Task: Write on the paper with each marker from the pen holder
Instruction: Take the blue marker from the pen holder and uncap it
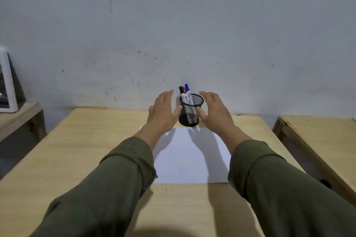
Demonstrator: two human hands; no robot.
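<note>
- Wall (pixel 173 25): grey, matte, scuffed w/ dark specks.
- Table (pixel 86 150): pale wood, light grain, flat; similar tables to either side.
- Paper (pixel 188 159): plain white sheet, blank, lying flat mid-table, just in front of the holder.
- Sleeves: olive cloth, soft folds, cuffs pushed back.
- Left hand (pixel 162 112) & right hand (pixel 215 110): both spread, palms facing in, either side of the holder; thumbs at or near the mesh, contact unclear. Nothing pinched.
- Pen holder (pixel 190 110): black wire-mesh cup, round, upright at the far end.
- Markers (pixel 185 94): three, white barrels, caps black, red, blue, standing inside.
- Step, my read: very start, nothing written. Next: steady cup w/ one hand, pull one marker, uncap.
</note>
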